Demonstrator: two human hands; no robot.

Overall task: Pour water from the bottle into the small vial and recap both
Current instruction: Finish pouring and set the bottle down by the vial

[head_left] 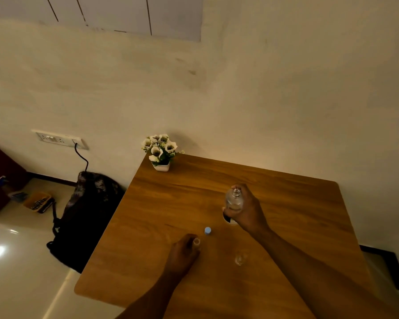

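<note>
My right hand (245, 209) grips a clear plastic water bottle (234, 200) around its body, upright and uncapped, its base at or just above the wooden table (166, 203). My left hand (183, 249) is closed around a small open vial (196, 241) standing on the table nearer to me; only its rim shows. A light blue cap (208, 230) lies on the table between the two hands. A small clear cap-like piece (240, 259) sits on the table to the right of the vial.
A white pot of artificial flowers (161, 151) stands at the table's far left corner against the wall. A dark backpack (85, 215) leans by the table's left edge on the floor, with a cable running up to a wall socket (61, 138).
</note>
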